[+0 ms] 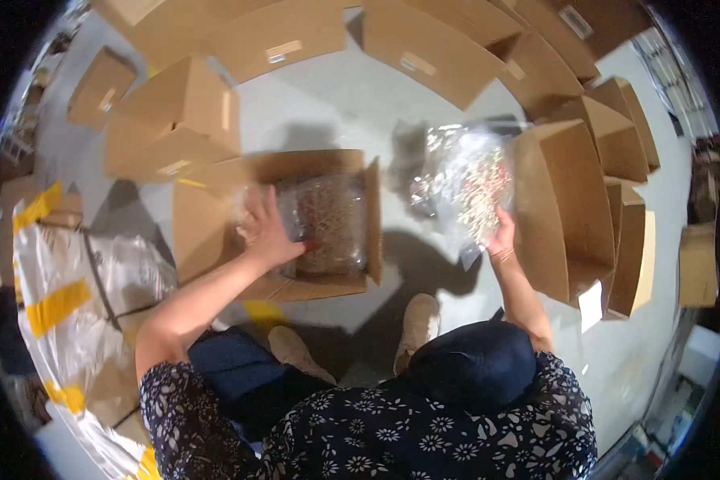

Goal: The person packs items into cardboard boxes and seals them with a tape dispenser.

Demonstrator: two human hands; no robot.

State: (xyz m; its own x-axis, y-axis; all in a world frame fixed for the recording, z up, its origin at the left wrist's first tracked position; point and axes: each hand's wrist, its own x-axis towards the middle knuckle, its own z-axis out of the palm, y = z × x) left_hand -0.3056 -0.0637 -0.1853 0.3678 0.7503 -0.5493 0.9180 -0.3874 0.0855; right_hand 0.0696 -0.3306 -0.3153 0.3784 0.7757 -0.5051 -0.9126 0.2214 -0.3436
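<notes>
- My right grip (501, 232) is clamped on the lower edge of the clear bag (480, 180), which is out over the floor (320, 104), between the box (204, 240) and the tall carton (564, 188).
- I judge I have the bag by its edge because the film bunches easily there and the pale and red filling needn't be squeezed.
- My left grip (266, 232) has its fingers spread and holds nothing that I can make out; it is over the box's left part, thumb toward the clear pack (332, 224) inside. I cannot tell from here whether it presses on anything.
- The box sits on the floor just ahead of the shoes (420, 320), flaps apart, likely so both arms reach it without a step.
- Left forearm: angled up and inward from a bent elbow.
- Right forearm: shorter in my view, running up and slightly inward, fingers pointing away from the body.
</notes>
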